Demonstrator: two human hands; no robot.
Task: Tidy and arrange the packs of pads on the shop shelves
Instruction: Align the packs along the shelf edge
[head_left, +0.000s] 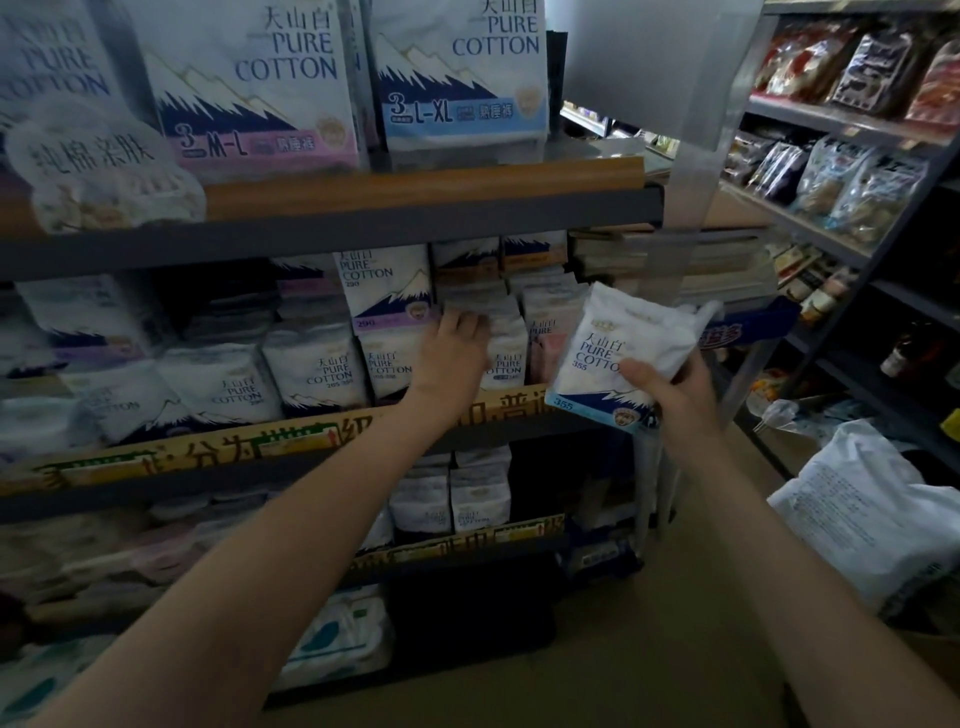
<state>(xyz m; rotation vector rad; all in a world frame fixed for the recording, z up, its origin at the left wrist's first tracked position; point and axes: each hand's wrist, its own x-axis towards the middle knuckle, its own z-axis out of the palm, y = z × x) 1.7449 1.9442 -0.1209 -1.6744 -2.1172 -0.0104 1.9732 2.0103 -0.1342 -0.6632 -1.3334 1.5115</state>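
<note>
Two bare forearms reach up from the bottom edge toward the shelves. The right hand (675, 387) is closed around a white pack marked 355 (615, 353), thumb across its front, holding it tilted in the air just in front of the right end of the middle shelf (332, 441). The left hand (457, 353) reaches further in, fingers curled against the front of a pack (506, 343) standing in the middle shelf's row; whether it grips or only presses that pack I cannot tell. Beside it stands a pack marked 290 (387, 286). On the top shelf stand two large packs, M-L (254, 88) and L-XL (460, 78)
</note>
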